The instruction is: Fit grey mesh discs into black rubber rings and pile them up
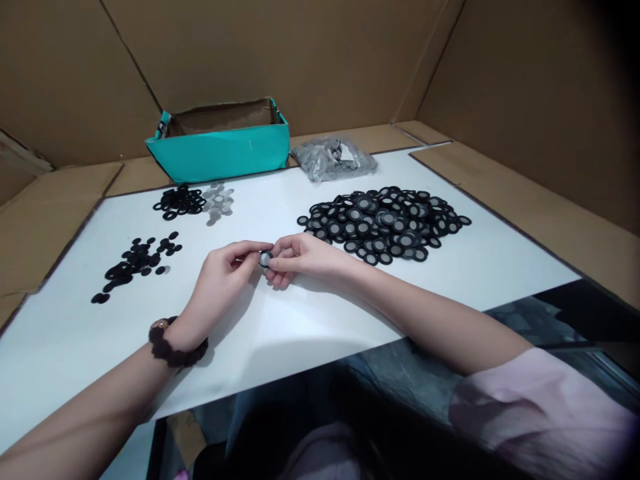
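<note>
Over the middle of the white table (325, 327), my left hand (220, 280) and my right hand (305, 257) pinch together one small disc (265, 259), which has a dark rim and a grey centre. To the right of it lies a big heap of similar discs (380, 223). On the left I see scattered black pieces (136, 259) and, farther back, black rings (181, 201) beside pale discs (219, 201). Behind these is a turquoise box (223, 153).

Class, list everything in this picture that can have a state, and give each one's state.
Ringed disc: gripped
Left hand: pinching it
Right hand: pinching it
Teal box: open at the top
Plastic bag: lying down; whether sealed, unclear
Disc pile: heaped, overlapping
Black rings: loosely piled
Pale discs: loosely grouped
Small black discs: scattered, some overlapping
</note>
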The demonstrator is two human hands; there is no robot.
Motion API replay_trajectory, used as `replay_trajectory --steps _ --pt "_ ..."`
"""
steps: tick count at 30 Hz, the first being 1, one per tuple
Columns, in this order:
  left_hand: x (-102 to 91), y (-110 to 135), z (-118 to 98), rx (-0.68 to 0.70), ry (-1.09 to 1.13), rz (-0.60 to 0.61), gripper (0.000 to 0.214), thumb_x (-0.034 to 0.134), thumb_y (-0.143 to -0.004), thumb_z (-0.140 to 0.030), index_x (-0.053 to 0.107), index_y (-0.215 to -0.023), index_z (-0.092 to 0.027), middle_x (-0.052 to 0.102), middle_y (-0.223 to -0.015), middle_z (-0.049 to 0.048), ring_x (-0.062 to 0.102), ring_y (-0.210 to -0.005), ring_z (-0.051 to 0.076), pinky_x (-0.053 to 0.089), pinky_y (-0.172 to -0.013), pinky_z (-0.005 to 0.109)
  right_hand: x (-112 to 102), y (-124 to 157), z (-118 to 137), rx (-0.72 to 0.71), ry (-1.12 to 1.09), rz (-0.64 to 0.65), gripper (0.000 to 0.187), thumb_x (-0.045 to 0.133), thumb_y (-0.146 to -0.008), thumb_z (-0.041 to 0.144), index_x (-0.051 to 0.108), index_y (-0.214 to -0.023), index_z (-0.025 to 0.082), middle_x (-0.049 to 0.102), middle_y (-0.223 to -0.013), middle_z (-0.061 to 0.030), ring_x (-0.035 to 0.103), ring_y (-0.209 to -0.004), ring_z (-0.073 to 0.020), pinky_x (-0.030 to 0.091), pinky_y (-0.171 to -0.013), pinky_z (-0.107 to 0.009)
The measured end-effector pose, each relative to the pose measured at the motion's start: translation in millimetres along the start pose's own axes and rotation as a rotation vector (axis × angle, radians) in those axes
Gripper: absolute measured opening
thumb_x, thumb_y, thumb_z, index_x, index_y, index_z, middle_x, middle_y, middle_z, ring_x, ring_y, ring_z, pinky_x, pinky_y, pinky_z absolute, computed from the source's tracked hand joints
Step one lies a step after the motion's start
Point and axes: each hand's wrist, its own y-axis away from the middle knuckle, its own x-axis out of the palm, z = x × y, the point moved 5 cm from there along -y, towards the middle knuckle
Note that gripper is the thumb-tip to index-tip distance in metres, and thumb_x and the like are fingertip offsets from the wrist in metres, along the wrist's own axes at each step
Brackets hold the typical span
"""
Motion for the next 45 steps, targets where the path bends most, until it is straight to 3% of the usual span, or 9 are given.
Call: replay_trajectory --steps 4,13,17,21,26,31,37,45 --pt "-1.5 0 -1 -0.006 0.011 -0.016 0.032 0.054 -0.077 -0.032 0.067 -0.101 -0.015 0.070 -0.082 0.0056 0.063 -0.072 0.018 0.049 -0.067 0.028 -2 -2 0 -0.025 0.065 -0.043 0.014 0.065 -0.079 0.018 0.053 -0.075 0.011 0.065 -0.061 -0.0034 0.061 -0.053 -0.0091 0.052 -0.054 -0.020" --pt "1.1 -2 1 -0.041 -0.071 0.030 0.020 0.055 -0.076 -0.034 0.064 -0.078 -0.016 0.069 -0.078 0.0048 0.061 -0.071 0.018 0.047 -0.067 0.029 -3 2 8 -0.230 0.406 -0.137 0.010 0.057 -0.080 0.016 0.057 -0.070 0.012 0.062 -0.057 -0.0018 0.058 -0.051 -0.0087 0.047 -0.054 -0.020" --pt "1.7 -3 1 -0.035 -0.105 0.042 0.022 0.052 -0.077 -0.035 0.063 -0.077 -0.016 0.067 -0.072 0.0040 0.061 -0.072 0.019 0.046 -0.067 0.030 -5 7 16 -0.265 0.499 -0.209 0.009 0.057 -0.079 0.015 0.058 -0.071 0.012 0.063 -0.057 -0.0021 0.060 -0.053 -0.0100 0.048 -0.057 -0.021" --pt "4.0 -3 3 -0.058 0.003 0.055 0.024 0.053 -0.079 -0.036 0.062 -0.078 -0.014 0.067 -0.073 0.0053 0.062 -0.072 0.019 0.047 -0.067 0.030 -5 9 20 -0.221 0.437 -0.257 0.009 0.058 -0.079 0.011 0.058 -0.070 0.011 0.062 -0.056 -0.0021 0.059 -0.051 -0.0095 0.048 -0.054 -0.020" --pt "7.0 -2 10 -0.177 0.236 0.025 0.023 0.059 -0.077 -0.033 0.061 -0.083 -0.011 0.068 -0.074 0.0074 0.063 -0.066 0.016 0.050 -0.066 0.029 -2 -1 6 -0.055 0.086 -0.182 0.012 0.056 -0.084 0.010 0.056 -0.071 0.009 0.061 -0.054 -0.0031 0.059 -0.047 -0.0082 0.051 -0.048 -0.017" --pt "7.8 -1 6 -0.128 0.265 0.023 0.027 0.057 -0.079 -0.028 0.065 -0.098 -0.012 0.070 -0.083 0.0069 0.063 -0.072 0.015 0.050 -0.071 0.027 -2 -4 0 0.050 -0.102 -0.123 0.011 0.050 -0.088 0.007 0.052 -0.077 0.009 0.064 -0.060 -0.0053 0.064 -0.053 -0.0096 0.056 -0.055 -0.018" --pt "5.1 2 4 -0.102 0.209 -0.006 0.029 0.055 -0.080 -0.028 0.067 -0.102 -0.013 0.070 -0.090 0.0072 0.063 -0.077 0.016 0.049 -0.075 0.027 -1 -3 1 0.068 -0.033 -0.077 0.011 0.052 -0.087 0.009 0.049 -0.077 0.012 0.066 -0.063 -0.0052 0.065 -0.056 -0.0110 0.056 -0.057 -0.021" --pt "4.5 -2 5 -0.086 0.142 0.005 0.022 0.062 -0.074 -0.028 0.068 -0.088 -0.012 0.071 -0.090 0.0091 0.064 -0.080 0.019 0.050 -0.075 0.030 -4 -1 8 -0.085 0.242 -0.134 0.012 0.056 -0.081 0.007 0.053 -0.071 0.012 0.060 -0.054 0.0000 0.057 -0.049 -0.0072 0.049 -0.051 -0.017"
